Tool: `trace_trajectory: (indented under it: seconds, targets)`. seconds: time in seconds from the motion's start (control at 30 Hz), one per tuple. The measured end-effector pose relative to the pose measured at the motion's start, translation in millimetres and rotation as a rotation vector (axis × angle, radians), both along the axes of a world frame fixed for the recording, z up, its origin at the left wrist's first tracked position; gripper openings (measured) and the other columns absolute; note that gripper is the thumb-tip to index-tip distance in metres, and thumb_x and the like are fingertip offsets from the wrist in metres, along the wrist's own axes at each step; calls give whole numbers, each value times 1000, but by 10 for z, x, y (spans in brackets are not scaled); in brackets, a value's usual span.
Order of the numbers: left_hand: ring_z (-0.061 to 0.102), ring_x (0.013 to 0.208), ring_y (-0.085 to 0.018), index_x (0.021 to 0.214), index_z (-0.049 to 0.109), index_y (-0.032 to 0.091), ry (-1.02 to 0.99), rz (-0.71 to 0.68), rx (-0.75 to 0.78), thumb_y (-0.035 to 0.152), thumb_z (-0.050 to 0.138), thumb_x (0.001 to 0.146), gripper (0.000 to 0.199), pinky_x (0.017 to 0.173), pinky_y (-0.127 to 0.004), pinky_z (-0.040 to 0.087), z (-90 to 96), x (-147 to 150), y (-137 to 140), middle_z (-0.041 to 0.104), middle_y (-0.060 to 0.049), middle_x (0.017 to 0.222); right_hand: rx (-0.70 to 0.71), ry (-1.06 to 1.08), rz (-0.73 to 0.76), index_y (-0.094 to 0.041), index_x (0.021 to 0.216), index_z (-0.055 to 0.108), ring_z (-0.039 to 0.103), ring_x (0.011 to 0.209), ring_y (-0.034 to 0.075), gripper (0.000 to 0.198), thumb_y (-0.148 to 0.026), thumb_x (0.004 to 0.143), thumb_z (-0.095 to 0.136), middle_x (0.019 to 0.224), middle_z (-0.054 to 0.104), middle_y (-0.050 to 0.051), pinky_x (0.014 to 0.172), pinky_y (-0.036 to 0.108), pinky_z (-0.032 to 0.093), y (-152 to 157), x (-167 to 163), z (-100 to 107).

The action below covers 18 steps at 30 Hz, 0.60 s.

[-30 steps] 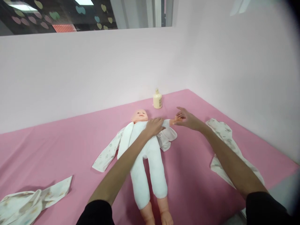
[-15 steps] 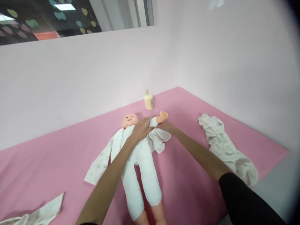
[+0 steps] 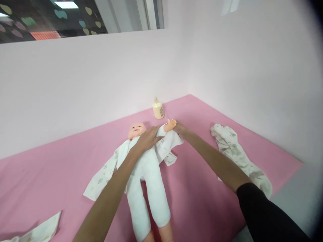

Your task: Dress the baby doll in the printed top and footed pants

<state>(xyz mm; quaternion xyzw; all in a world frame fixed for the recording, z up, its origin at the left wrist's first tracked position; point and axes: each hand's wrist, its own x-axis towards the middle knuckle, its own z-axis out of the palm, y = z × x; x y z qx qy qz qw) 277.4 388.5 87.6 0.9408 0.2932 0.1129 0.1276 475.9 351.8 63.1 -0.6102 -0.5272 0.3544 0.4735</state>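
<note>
A baby doll point(image 3: 144, 166) with a white cloth body lies on its back, head toward the wall. Under it a white printed baby shirt point(image 3: 102, 177) is spread, one sleeve stretched out to the left. My left hand point(image 3: 148, 137) rests across the doll's chest and shoulder, its thumb and fingers closed about the upper part of the raised arm point(image 3: 161, 130). Just beyond the doll's hand, my right hand point(image 3: 180, 129) is closed on the shirt's right side, which is lifted up beside that arm. My right fingertips are partly hidden behind the doll's hand.
A cream pump bottle point(image 3: 158, 109) stands by the wall behind the doll. Crumpled printed clothing point(image 3: 239, 154) lies at the right of the pink surface point(image 3: 202, 201), and another white cloth point(image 3: 42, 230) at the lower left. White walls point(image 3: 75, 84) border the back and right.
My right hand has moved up and drawn the right side of the shirt upward beside the doll's arm. My left hand stays on the doll. The view has shifted slightly.
</note>
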Motion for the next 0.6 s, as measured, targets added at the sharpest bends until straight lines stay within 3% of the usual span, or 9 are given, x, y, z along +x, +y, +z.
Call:
trace_trajectory:
  seconds: [0.13, 0.23, 0.43, 0.6]
  targets:
    - [59, 113, -30, 138, 46, 22, 110, 30, 103, 43, 45, 97, 47, 91, -39, 45, 70, -66, 54, 60, -12, 128, 16, 226, -22, -18, 69, 56, 58, 58, 14, 25, -35, 86, 59, 61, 57, -1, 54, 25, 46, -136, 20, 165]
    - [60, 110, -31, 138, 46, 21, 205, 81, 159, 42, 42, 98, 46, 88, -39, 45, 103, -128, 94, 60, -12, 128, 28, 388, -132, -20, 63, 49, 49, 50, 11, 19, -27, 75, 61, 53, 46, -5, 47, 23, 38, -211, 46, 281]
    - [61, 106, -30, 137, 47, 22, 251, 114, 178, 40, 43, 97, 44, 85, -39, 45, 81, -151, 125, 61, -11, 125, 76, 271, -173, -21, 64, 43, 40, 51, 9, 20, -29, 72, 59, 55, 37, -6, 45, 22, 31, -274, 96, 300]
    - [59, 106, -29, 131, 51, 21, 186, 70, 89, 36, 48, 93, 41, 88, -39, 44, -3, -89, 113, 61, -10, 119, -81, 73, -118, -20, 62, 45, 46, 53, 11, 21, -30, 74, 59, 58, 46, -3, 45, 22, 34, -214, 186, 182]
